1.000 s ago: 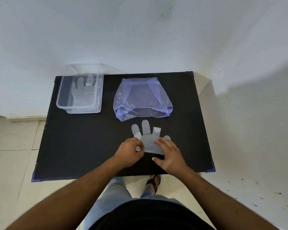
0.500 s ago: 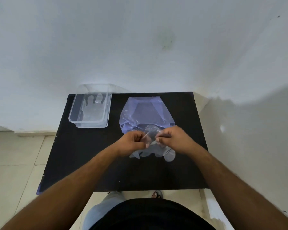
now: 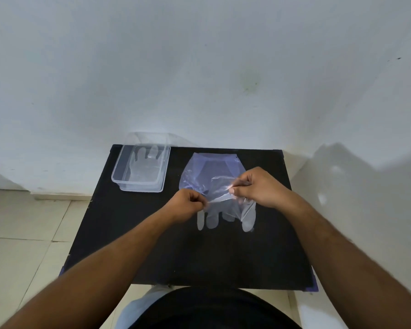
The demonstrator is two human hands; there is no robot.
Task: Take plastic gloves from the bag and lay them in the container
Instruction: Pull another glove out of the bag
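A clear plastic glove [image 3: 223, 210] hangs above the black table [image 3: 152, 245], cuff up and fingers pointing down toward me. My left hand [image 3: 188, 205] pinches the cuff's left edge and my right hand [image 3: 256, 186] pinches its right edge, stretching the cuff between them. Behind the glove lies the bluish plastic bag [image 3: 209, 167], partly hidden by my right hand. The clear rectangular container [image 3: 119, 176] stands at the table's back left corner, with a glove [image 3: 145, 167] lying flat inside it.
A white wall rises directly behind the table. Pale floor tiles [image 3: 22, 233] lie to the left. My dark shirt and light trousers fill the bottom middle of the view.
Both hands have lifted the glove off the table, flipped it so its fingers hang down, and pulled the cuff apart. The camera has tilted upward.
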